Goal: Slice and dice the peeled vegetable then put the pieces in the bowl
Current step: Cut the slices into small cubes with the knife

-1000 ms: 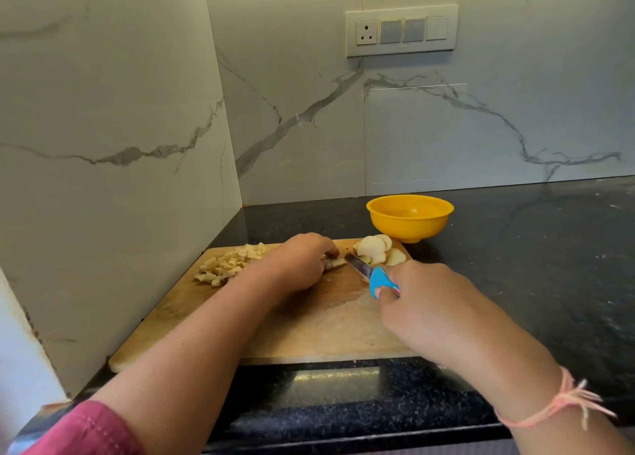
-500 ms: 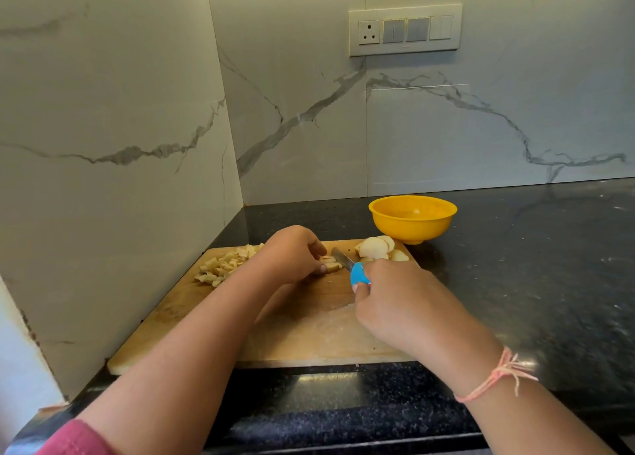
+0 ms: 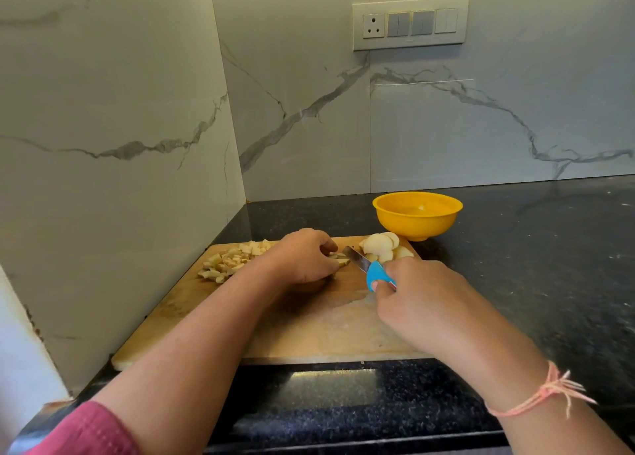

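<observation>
A wooden cutting board lies on the black counter. My left hand curls over a few pale vegetable strips near the board's far middle. My right hand grips a knife by its blue handle, with the blade pointing at those strips. A stack of round slices sits at the board's far right corner. A heap of diced pieces lies at the far left. Just beyond the board stands the yellow bowl, which looks empty.
Marble walls close in the corner on the left and behind. A switch panel hangs on the back wall. The black counter stretches out to the right of the board. Its front edge runs just below my forearms.
My right hand with the knife moved left toward my left hand, then drew back slightly to the right. My left hand stays on the strips.
</observation>
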A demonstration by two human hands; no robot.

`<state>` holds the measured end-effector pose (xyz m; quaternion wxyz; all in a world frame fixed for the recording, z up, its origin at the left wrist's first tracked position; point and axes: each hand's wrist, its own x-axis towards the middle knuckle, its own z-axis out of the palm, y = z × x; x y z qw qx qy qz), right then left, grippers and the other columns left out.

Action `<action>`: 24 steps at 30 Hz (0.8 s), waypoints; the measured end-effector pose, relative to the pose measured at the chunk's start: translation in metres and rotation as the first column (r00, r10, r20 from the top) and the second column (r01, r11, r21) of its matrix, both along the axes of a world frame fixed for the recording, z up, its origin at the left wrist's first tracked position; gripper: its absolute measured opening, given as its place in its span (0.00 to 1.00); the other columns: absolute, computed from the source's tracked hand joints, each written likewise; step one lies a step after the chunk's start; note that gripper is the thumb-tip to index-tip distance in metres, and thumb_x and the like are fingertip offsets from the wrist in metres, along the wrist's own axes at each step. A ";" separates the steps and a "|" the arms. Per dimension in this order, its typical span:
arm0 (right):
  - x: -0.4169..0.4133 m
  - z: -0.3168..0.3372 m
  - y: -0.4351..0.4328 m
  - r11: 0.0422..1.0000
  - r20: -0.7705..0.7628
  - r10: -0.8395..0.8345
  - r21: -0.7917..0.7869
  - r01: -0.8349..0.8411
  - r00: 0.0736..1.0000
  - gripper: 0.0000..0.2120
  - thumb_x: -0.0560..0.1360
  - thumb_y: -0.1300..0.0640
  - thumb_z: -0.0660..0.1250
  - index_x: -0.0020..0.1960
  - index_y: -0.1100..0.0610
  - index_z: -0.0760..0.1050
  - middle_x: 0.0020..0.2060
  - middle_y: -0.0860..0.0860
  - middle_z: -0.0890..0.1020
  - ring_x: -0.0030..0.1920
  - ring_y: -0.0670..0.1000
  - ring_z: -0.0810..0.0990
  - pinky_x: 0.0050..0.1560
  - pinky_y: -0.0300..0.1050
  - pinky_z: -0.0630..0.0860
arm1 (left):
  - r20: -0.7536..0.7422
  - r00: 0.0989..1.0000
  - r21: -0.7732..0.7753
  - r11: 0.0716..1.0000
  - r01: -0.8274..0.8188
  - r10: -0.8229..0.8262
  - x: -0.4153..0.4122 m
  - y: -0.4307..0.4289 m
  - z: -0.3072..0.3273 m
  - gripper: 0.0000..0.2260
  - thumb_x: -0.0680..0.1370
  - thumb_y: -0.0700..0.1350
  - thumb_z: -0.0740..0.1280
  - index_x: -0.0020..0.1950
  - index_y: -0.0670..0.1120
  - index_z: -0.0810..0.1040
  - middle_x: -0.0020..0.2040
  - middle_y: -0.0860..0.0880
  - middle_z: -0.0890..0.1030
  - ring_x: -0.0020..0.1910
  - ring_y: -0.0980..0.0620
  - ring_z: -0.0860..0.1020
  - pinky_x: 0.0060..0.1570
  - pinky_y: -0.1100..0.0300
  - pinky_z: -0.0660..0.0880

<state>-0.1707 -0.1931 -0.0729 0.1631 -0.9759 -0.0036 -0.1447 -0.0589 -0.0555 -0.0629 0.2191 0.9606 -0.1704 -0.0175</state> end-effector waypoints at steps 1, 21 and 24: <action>-0.002 0.000 0.001 1.000 0.002 0.001 -0.005 -0.001 1.000 0.16 0.81 0.49 0.53 0.66 0.52 0.68 0.42 0.48 0.72 0.41 0.47 0.69 0.32 0.37 0.63 | 0.000 1.000 -0.003 1.000 0.003 -0.003 0.000 0.000 0.000 0.17 0.78 0.44 0.65 0.68 0.47 0.73 0.63 0.49 0.76 0.56 0.53 0.75 0.56 0.62 0.72; -0.009 -0.001 -0.003 0.996 0.082 -0.051 -0.068 0.056 0.995 0.11 0.80 0.49 0.53 0.55 0.52 0.71 0.33 0.47 0.67 0.40 0.51 0.71 0.36 0.43 0.66 | -0.001 1.000 -0.195 0.981 -0.005 0.005 0.001 0.003 -0.002 0.15 0.76 0.40 0.68 0.62 0.50 0.75 0.61 0.50 0.76 0.56 0.53 0.76 0.56 0.59 0.77; -0.005 -0.003 0.002 0.998 0.069 0.007 -0.064 -0.003 0.998 0.12 0.80 0.48 0.53 0.58 0.51 0.71 0.36 0.47 0.69 0.41 0.49 0.71 0.37 0.42 0.66 | -0.015 1.000 -0.187 0.982 -0.001 -0.001 0.000 0.003 -0.002 0.15 0.76 0.39 0.67 0.62 0.50 0.75 0.60 0.50 0.76 0.55 0.54 0.75 0.52 0.63 0.76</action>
